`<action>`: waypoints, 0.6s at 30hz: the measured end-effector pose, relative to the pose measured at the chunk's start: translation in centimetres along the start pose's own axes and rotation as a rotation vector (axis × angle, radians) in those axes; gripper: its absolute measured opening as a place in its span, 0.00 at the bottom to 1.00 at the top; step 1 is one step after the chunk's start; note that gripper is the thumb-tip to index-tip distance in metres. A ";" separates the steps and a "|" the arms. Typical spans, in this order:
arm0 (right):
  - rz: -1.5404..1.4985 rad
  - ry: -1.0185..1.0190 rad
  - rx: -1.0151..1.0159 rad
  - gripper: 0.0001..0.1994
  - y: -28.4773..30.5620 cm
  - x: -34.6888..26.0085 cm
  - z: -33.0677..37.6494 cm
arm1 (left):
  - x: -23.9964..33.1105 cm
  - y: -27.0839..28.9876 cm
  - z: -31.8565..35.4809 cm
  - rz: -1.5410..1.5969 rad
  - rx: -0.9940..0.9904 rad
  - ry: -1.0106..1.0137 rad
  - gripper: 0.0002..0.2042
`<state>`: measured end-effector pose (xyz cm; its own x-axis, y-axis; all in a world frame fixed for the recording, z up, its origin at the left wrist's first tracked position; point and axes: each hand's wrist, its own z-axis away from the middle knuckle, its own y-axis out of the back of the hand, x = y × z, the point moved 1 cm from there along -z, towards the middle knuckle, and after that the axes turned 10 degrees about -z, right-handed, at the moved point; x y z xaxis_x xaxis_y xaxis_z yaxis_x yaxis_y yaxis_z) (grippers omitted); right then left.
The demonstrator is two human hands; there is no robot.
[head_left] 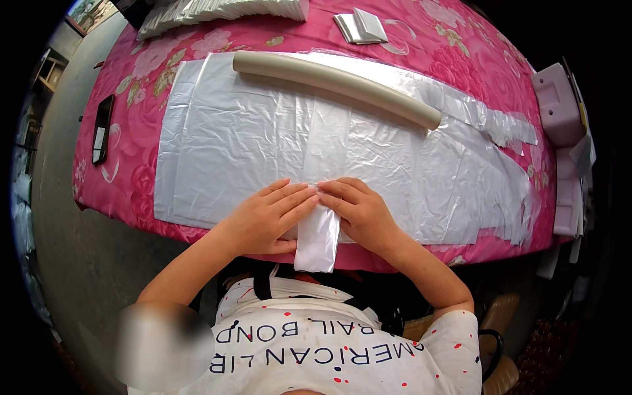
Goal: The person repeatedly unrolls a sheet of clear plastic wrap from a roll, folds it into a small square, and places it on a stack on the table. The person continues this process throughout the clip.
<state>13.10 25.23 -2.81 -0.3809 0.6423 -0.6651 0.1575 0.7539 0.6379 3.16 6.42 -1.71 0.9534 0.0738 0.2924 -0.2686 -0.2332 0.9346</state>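
A long, narrow folded strip of clear plastic film [318,240] runs toward me over the near table edge, its end hanging down. My left hand [266,217] lies on it from the left, fingers stretched out flat and thumb apart, fingertips at the fold. From the right, my right hand [359,207] pinches the strip with bent fingertips and thumb, almost touching the left fingertips. Under both hands spreads a wide stack of wrinkled, translucent plastic sheets [230,145]. The part of the strip beneath my fingers is hidden.
A beige cardboard tube [336,85] lies slantwise across the sheets. A pink flowered cloth [141,66] covers the table. At the left is a black phone [102,130]. Folded white packets [361,26] and a long white stack [224,12] lie far back. Pale pink containers [558,105] border the right.
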 end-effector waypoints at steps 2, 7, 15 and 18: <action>0.067 0.001 0.004 0.18 0.3 -0.4 0.1 | -0.5 -0.7 -0.2 -0.064 0.064 -0.022 0.29; 0.081 -0.055 0.026 0.16 1.0 -0.1 0.3 | -0.4 -1.2 -1.0 0.098 0.196 0.099 0.26; -0.550 -0.961 0.050 0.10 2.4 1.5 -3.1 | -0.8 -1.0 -3.3 0.219 0.469 0.468 0.26; -0.650 -1.087 -0.044 0.12 3.4 2.3 -4.3 | 0.3 -1.5 -3.5 -0.055 0.229 0.234 0.33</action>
<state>8.83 28.69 -0.55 0.5695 -0.0461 -0.8207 0.1847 0.9801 0.0732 3.34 10.20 -2.37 0.9011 0.3066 0.3065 -0.1547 -0.4330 0.8880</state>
